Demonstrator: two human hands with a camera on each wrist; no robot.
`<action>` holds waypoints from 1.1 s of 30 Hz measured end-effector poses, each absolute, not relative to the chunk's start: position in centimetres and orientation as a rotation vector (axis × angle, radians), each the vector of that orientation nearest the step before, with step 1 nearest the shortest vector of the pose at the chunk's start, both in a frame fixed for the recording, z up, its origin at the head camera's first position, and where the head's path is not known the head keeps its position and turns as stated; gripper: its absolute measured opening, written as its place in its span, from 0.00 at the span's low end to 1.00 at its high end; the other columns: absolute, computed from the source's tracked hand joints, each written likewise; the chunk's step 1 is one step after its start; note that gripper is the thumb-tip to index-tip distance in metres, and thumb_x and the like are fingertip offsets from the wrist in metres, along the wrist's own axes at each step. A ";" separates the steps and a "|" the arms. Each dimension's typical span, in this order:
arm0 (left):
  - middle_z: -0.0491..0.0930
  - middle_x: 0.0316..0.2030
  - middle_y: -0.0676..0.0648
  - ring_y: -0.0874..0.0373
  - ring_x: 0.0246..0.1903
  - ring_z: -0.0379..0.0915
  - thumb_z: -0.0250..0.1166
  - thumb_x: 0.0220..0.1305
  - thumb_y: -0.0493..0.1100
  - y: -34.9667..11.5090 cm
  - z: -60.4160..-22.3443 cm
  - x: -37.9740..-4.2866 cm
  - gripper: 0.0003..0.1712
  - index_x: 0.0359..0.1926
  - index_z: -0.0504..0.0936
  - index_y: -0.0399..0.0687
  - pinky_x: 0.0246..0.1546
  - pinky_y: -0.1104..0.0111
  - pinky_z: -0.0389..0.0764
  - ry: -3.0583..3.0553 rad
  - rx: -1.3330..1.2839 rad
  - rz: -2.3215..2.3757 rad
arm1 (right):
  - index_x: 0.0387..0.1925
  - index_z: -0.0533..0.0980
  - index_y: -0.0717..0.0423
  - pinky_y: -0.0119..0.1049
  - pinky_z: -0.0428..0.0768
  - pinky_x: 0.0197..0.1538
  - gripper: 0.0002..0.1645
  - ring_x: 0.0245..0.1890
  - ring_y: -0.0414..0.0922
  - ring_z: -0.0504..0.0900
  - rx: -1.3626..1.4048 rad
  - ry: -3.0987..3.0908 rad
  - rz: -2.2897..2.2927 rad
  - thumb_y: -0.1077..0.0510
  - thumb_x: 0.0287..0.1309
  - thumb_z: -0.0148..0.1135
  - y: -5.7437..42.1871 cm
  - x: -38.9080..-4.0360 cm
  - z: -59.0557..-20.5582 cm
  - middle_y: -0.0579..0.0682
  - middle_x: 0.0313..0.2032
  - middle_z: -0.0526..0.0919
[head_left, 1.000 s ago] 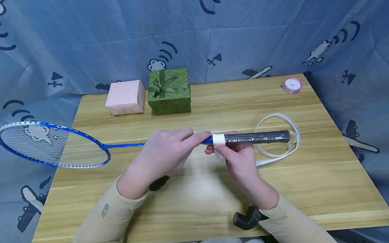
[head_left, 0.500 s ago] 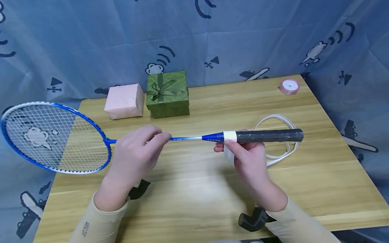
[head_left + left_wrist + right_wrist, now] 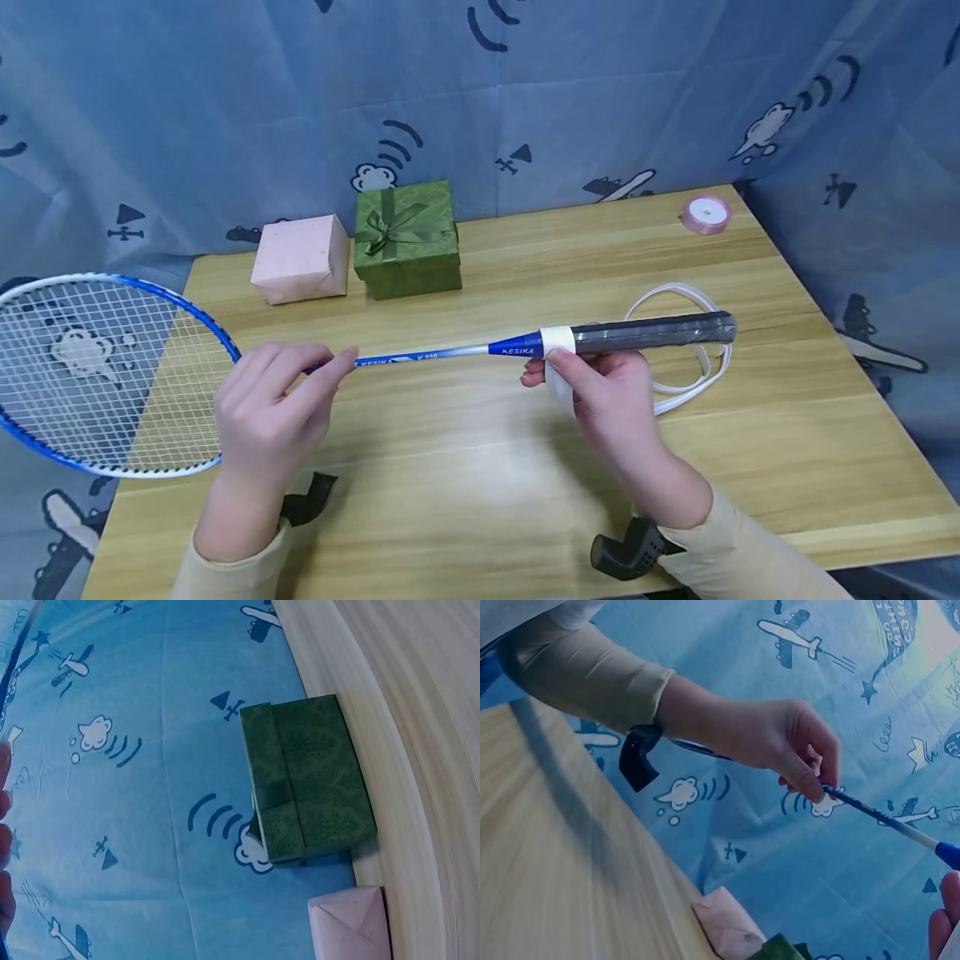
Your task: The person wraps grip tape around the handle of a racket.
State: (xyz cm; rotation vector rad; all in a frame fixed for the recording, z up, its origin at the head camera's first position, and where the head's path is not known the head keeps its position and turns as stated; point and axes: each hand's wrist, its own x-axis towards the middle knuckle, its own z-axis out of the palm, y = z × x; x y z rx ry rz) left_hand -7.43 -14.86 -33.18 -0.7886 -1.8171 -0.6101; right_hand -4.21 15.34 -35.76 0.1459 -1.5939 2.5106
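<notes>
A blue and white badminton racket (image 3: 450,353) is held level above the table, its strung head at the left and its black handle at the right. My left hand (image 3: 277,408) pinches the thin shaft near the head; the right wrist view shows thumb and fingers meeting on it. With thumb on top, my right hand (image 3: 618,400) grips the handle's upper end at a band of white grip tape (image 3: 557,340). A loose white strip (image 3: 697,385) loops behind the handle. In the left wrist view, only fingertips (image 3: 4,840) show at the left edge.
A pink wrapped box (image 3: 300,260) and a green gift box (image 3: 408,242) with a bow stand at the back left of the wooden table (image 3: 450,517). A pink ribbon roll (image 3: 706,215) lies at the back right. Patterned blue cloth (image 3: 600,92) hangs behind.
My left hand has slid left along the shaft, from beside the blue cone to near the racket head. The right hand keeps its grip at the white band, having moved slightly right.
</notes>
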 end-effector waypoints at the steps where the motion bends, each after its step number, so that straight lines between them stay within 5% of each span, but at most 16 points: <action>1: 0.82 0.23 0.42 0.43 0.18 0.72 0.68 0.64 0.30 -15.0 -33.2 -7.3 0.08 0.29 0.91 0.41 0.18 0.51 0.70 -1.820 -0.786 -0.608 | 0.39 0.82 0.61 0.45 0.89 0.43 0.12 0.26 0.48 0.90 0.151 -1.611 2.515 0.76 0.67 0.57 15.2 -4.2 -35.7 0.54 0.30 0.90; 9: 0.83 0.23 0.42 0.42 0.19 0.74 0.70 0.55 0.24 -15.8 -33.3 -6.8 0.10 0.29 0.91 0.41 0.20 0.51 0.72 -1.863 -0.734 -0.602 | 0.50 0.79 0.64 0.44 0.89 0.42 0.18 0.29 0.48 0.90 0.249 -1.601 2.552 0.80 0.64 0.57 14.6 -4.4 -35.7 0.54 0.36 0.89; 17: 0.82 0.27 0.39 0.40 0.23 0.74 0.66 0.70 0.35 -15.7 -33.7 -6.9 0.08 0.32 0.87 0.38 0.27 0.51 0.66 -1.874 -0.689 -0.635 | 0.45 0.82 0.64 0.44 0.89 0.43 0.15 0.30 0.49 0.90 0.281 -1.561 2.535 0.80 0.63 0.57 14.1 -4.4 -35.6 0.57 0.35 0.90; 26: 0.81 0.23 0.41 0.42 0.21 0.70 0.71 0.62 0.31 -15.4 -34.6 -7.6 0.07 0.30 0.90 0.46 0.24 0.53 0.64 -1.634 -0.729 -0.610 | 0.42 0.79 0.60 0.44 0.89 0.37 0.09 0.26 0.47 0.89 0.192 -1.675 2.550 0.74 0.70 0.56 13.8 -4.3 -35.4 0.54 0.30 0.89; 33: 0.83 0.23 0.41 0.41 0.21 0.71 0.70 0.64 0.33 -16.2 -34.5 -7.7 0.07 0.30 0.92 0.45 0.21 0.52 0.65 -1.686 -0.764 -0.630 | 0.51 0.77 0.62 0.41 0.89 0.34 0.17 0.28 0.45 0.89 0.359 -1.651 2.604 0.78 0.65 0.57 14.0 -4.6 -35.5 0.53 0.32 0.89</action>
